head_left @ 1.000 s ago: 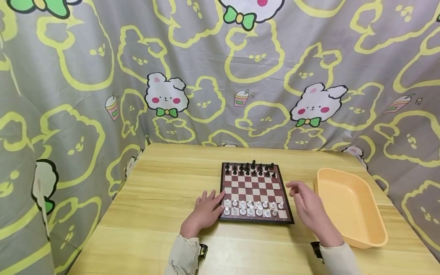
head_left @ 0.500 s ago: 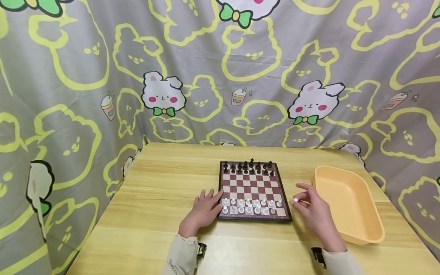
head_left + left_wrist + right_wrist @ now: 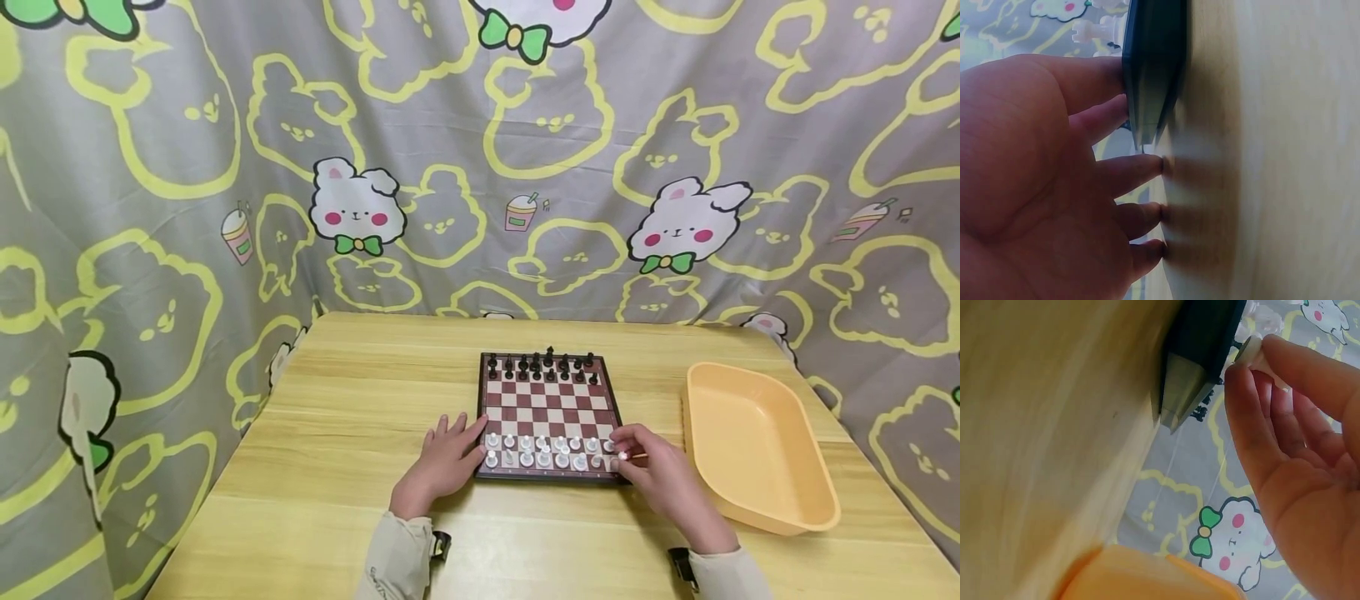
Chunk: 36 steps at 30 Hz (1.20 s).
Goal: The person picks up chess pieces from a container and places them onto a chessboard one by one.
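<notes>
A chessboard [image 3: 547, 408] with dark and pale squares lies on the table. Black pieces [image 3: 536, 367] fill the far two rows; white pieces [image 3: 543, 451] stand in the near two. My left hand [image 3: 438, 462] lies at the board's left edge, thumb and index finger touching it. In the left wrist view, the other fingertips [image 3: 1155, 214] rest on the wood beside the board's dark side [image 3: 1157, 56]. Thumb and index finger of my right hand [image 3: 663, 473] pinch a white chess piece [image 3: 1250, 352] over the near right corner, its round base showing in the right wrist view.
An orange plastic tray [image 3: 761, 450] sits on the wooden table [image 3: 345, 392] right of the board, close to my right forearm. Behind the table hangs a grey curtain [image 3: 442, 275] with cartoon rabbits.
My right hand first drew back right from the board with the white chess piece showing in its fingers, then moved left to the near right corner. The left hand stayed put.
</notes>
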Each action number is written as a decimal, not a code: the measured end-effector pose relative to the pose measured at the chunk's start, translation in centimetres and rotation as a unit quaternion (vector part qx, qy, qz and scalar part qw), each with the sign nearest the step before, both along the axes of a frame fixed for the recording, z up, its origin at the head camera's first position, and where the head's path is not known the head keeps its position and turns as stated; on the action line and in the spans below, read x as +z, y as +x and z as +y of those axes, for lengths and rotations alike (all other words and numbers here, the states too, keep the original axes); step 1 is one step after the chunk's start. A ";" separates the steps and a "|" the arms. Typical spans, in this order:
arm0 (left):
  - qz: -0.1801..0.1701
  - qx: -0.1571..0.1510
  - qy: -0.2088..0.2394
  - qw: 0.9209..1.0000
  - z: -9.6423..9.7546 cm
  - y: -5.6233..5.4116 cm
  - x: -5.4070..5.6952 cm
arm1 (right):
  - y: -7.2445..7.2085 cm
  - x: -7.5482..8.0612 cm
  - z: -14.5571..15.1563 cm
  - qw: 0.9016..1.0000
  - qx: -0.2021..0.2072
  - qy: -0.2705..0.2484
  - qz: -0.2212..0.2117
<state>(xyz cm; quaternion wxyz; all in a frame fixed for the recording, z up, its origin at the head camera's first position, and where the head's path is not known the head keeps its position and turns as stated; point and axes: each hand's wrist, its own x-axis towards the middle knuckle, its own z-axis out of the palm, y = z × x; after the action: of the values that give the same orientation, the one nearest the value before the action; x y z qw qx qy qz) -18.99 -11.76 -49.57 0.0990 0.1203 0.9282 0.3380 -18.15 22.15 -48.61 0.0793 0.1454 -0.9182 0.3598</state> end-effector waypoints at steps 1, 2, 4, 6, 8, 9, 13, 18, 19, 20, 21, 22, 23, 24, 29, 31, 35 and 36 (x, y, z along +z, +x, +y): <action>-0.001 0.000 -0.001 1.000 0.0 0.0 0.0 | 0.0 0.0 0.0 1.000 0.001 -0.001 0.000; -0.001 -0.001 -0.002 1.000 0.0 0.0 -0.1 | 0.0 -0.1 -0.1 1.000 0.002 -0.004 0.000; 0.000 -0.001 -0.003 1.000 0.0 0.0 -0.1 | -0.1 -0.1 -0.2 1.000 0.004 -0.005 -0.001; -0.001 0.000 -0.003 1.000 0.0 0.0 0.0 | -0.1 -0.1 -0.3 1.000 0.004 -0.004 -0.001; -0.001 0.000 -0.003 1.000 0.0 0.0 0.0 | -0.1 -0.1 -0.4 1.000 0.002 0.003 -0.004; -0.001 0.000 -0.003 1.000 0.0 0.0 0.0 | -0.1 -0.1 -0.4 1.000 0.000 0.009 -0.003; -0.002 0.002 -0.004 1.000 0.0 0.0 0.1 | -0.3 -0.2 -0.6 1.000 0.000 0.027 0.009; -0.002 0.002 -0.003 1.000 0.0 0.0 0.0 | -0.4 -0.2 -0.7 0.999 0.006 0.039 0.017; -0.001 0.002 -0.002 1.000 0.0 -0.1 0.0 | -0.4 -0.2 -0.7 0.999 0.007 0.041 0.018; -0.001 0.002 -0.003 1.000 0.0 -0.1 0.0 | -0.4 -0.2 -0.7 0.999 0.008 0.042 0.021; 0.000 0.002 -0.003 1.000 0.1 -0.1 -0.1 | -0.4 -0.3 -0.7 0.999 0.010 0.042 0.024; 0.001 0.002 -0.003 1.000 0.1 -0.1 -0.1 | -0.4 -0.3 -0.7 0.999 0.013 0.041 0.028; 0.003 0.002 -0.002 1.000 0.1 -0.1 -0.1 | -0.4 -0.3 -0.7 0.999 0.015 0.040 0.031; 0.005 0.002 -0.002 1.000 0.1 -0.1 -0.1 | -0.4 -0.3 -0.7 0.998 0.017 0.040 0.035; 0.009 0.002 0.000 1.000 0.1 -0.1 -0.2 | -0.4 -0.4 -0.7 0.998 0.020 0.042 0.041; 0.009 0.003 -0.001 1.000 0.0 -0.1 -0.2 | -0.3 -0.4 -0.8 0.998 0.019 0.046 0.035; 0.007 0.003 -0.001 1.000 0.1 -0.1 -0.2 | -0.3 -0.4 -0.9 0.998 0.016 0.055 0.019; 0.006 0.004 0.000 1.000 0.1 -0.1 -0.2 | -0.3 -0.4 -0.8 0.998 0.016 0.055 0.016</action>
<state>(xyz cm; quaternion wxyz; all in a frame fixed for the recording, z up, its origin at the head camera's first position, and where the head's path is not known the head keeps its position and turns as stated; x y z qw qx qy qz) -19.08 -11.69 -49.74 0.0918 0.1190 0.9293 0.3373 -18.43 21.31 -48.98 0.0798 0.1700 -0.9326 0.3082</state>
